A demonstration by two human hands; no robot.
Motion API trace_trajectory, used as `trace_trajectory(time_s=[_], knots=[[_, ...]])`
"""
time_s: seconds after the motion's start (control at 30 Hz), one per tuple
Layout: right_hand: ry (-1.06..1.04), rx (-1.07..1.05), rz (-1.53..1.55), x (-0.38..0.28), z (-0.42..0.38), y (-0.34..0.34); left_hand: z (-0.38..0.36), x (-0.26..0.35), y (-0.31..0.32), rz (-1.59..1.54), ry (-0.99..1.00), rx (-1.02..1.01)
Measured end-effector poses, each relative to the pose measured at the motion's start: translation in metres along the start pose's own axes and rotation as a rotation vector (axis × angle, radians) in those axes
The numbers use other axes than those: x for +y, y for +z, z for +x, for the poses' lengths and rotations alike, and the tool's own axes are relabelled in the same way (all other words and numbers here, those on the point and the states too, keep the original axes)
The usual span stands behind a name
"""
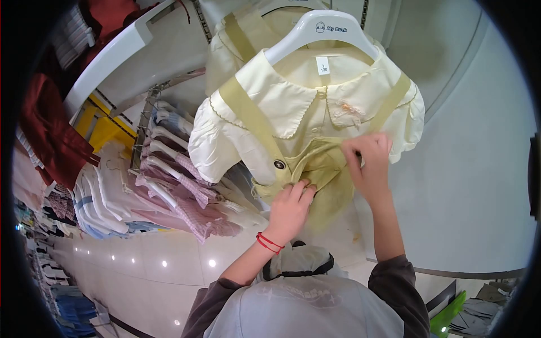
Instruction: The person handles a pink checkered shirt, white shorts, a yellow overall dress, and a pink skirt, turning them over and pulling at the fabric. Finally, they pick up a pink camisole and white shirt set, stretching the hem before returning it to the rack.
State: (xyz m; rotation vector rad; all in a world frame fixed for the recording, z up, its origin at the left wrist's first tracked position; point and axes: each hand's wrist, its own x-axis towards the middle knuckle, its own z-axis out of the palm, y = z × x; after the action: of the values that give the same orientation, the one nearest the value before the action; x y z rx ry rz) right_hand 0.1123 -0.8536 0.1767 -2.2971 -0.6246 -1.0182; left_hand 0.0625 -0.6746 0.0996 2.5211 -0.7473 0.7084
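A cream blouse [259,93] with a wide collar hangs on a white hanger [310,28]. Over it lies a yellow-green garment [327,203] with shoulder straps; a dark button sits at the base of the left strap. My left hand [292,209], with a red cord at the wrist, has its fingers closed on the garment's waist edge below that button. My right hand [369,160] is bent at the upper right of the waist, near the right strap, its fingers pinched on the garment's edge. The waist edge gapes between the two hands.
Behind hangs a similar blouse [217,62]. Pink and white clothes [174,197] hang on a rail at the left, with dark red garments [51,129] beyond. A curved white panel [462,186] stands at the right. More clothes [479,315] are at the lower right.
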Motion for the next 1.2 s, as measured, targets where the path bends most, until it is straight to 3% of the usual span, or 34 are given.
trace_trajectory(time_s=[0.1,0.2,0.3,0.4,0.5,0.6,0.7,0.8,0.87,0.97,1.07,1.17,1.2], knots=[[-0.148,-0.021,0.055,0.002,-0.036,-0.003,0.002,0.006,-0.004,-0.009,-0.143,-0.038],[-0.206,-0.095,0.102,0.003,-0.07,0.009,-0.009,-0.002,0.003,-0.091,-0.094,-0.023],[-0.115,-0.077,0.16,0.016,-0.095,0.028,-0.02,-0.019,-0.003,-0.315,0.02,0.12],[-0.071,-0.008,0.103,0.032,-0.094,0.037,-0.02,-0.039,-0.031,-0.215,0.003,0.343],[-0.023,-0.009,0.126,0.034,-0.087,0.041,0.006,-0.049,-0.053,-0.154,-0.228,0.602],[-0.007,-0.053,0.162,0.029,-0.078,0.04,0.025,-0.06,-0.053,-0.346,-0.261,0.447],[0.065,-0.002,0.232,0.019,-0.06,0.034,0.044,-0.049,-0.053,-0.338,-0.225,0.418],[0.184,0.184,0.399,0.014,-0.021,0.028,0.071,-0.039,-0.065,-0.14,-0.088,0.525],[0.356,0.291,0.705,0.01,0.006,0.035,0.099,-0.028,-0.074,-0.038,0.01,0.562],[0.317,0.384,0.527,0.023,0.035,0.055,0.137,-0.027,-0.063,-0.041,0.091,0.457],[0.428,0.404,0.858,0.023,0.054,0.056,0.152,-0.03,-0.036,-0.479,-0.072,0.197],[0.437,0.238,0.797,0.036,0.062,0.048,0.161,-0.038,-0.013,-0.6,-0.01,0.323],[0.463,0.221,0.881,0.036,0.062,0.043,0.163,-0.037,-0.009,-0.739,-0.075,0.301]])
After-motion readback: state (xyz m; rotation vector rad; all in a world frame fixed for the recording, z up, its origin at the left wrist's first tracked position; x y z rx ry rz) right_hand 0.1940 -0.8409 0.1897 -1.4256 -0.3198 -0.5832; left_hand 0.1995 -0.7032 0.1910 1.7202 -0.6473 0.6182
